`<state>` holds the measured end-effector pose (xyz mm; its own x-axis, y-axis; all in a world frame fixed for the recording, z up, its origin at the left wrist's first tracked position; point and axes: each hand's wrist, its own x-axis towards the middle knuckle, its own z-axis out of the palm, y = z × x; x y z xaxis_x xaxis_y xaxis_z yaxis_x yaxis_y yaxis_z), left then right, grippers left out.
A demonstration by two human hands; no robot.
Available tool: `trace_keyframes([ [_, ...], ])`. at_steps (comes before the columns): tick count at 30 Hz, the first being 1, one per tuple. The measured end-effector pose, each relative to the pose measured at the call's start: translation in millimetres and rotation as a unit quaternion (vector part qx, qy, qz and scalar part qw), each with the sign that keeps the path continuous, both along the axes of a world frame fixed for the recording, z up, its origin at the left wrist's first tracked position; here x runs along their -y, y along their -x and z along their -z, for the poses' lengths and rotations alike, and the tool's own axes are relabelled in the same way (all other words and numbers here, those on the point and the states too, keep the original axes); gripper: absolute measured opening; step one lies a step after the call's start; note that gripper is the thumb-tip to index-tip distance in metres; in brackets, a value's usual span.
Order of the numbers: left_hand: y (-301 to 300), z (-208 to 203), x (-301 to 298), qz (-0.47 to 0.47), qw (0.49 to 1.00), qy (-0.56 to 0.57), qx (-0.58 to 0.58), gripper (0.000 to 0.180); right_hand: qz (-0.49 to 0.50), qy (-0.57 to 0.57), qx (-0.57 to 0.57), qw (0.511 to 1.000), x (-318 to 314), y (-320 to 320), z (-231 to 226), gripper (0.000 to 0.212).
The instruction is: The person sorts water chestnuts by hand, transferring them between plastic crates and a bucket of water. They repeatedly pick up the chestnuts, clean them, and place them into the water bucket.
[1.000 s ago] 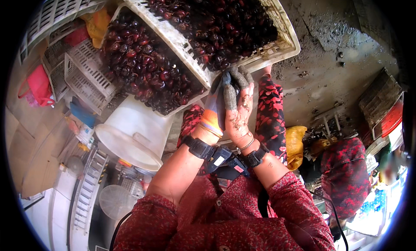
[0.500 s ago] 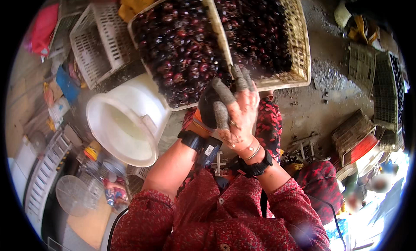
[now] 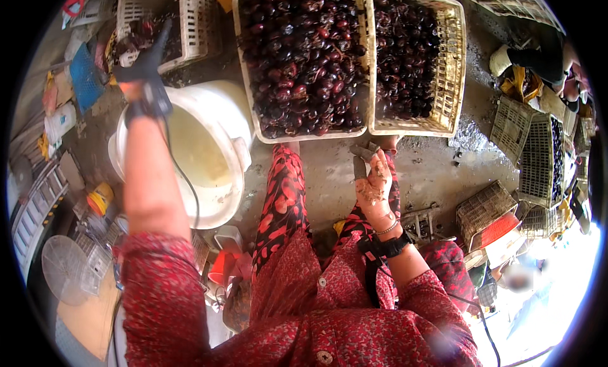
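My left hand [image 3: 144, 68] wears a dark glove with orange at the wrist. Its fingers are spread, slightly blurred, over a white slatted crate [image 3: 190, 28] at the upper left, where some dark pieces lie. Nothing shows in its grip. Between my knees and the full crates, my right hand [image 3: 375, 182] is muddy and loosely bent, with grey-black finger covers. Its thumb stands apart from the fingers, and I see nothing held. Ahead, a pale crate [image 3: 256, 123] is heaped with shiny dark-red round corms [image 3: 307, 69] that look like water chestnuts.
Right beside it, a second crate [image 3: 453, 69] holds similar corms [image 3: 405, 56]. A white tub [image 3: 237, 189] of cloudy water stands below my left forearm. Stacked crates [image 3: 535, 154] and a red basin [image 3: 497, 231] are at the right. A fan [image 3: 63, 269] stands lower left. The floor is wet and muddy.
My hands were together at the near edge of the full crates. The left has swung out to the upper left crate; the right has drawn back a little. The view has shifted.
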<state>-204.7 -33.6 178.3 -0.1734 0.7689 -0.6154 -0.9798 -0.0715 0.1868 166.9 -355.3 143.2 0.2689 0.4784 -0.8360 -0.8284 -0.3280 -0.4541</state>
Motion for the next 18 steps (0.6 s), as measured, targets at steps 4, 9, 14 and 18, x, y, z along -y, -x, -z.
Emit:
trace_keyframes([
  [4, 66, -5, -23, -0.009, 0.972, 0.066, -0.226, 0.050, -0.381, -0.094, 0.384, 0.836, 1, 8, -15, 0.015],
  [9, -28, 49, -1, 0.280, 0.844, 0.078, -0.451, 0.053, -0.535, -0.080, 0.449, 0.711, 5, -17, -12, 0.028],
  [14, -119, 92, 51, 0.505, 0.661, -0.002, -0.555, 0.036, -0.634, -0.153, 0.463, 0.599, 30, -67, 21, 0.026],
  [18, -161, 127, 101, 0.566, 0.411, -0.080, -0.710, 0.031, -0.630, -0.114, 0.450, 0.623, 44, -83, 28, 0.023],
])
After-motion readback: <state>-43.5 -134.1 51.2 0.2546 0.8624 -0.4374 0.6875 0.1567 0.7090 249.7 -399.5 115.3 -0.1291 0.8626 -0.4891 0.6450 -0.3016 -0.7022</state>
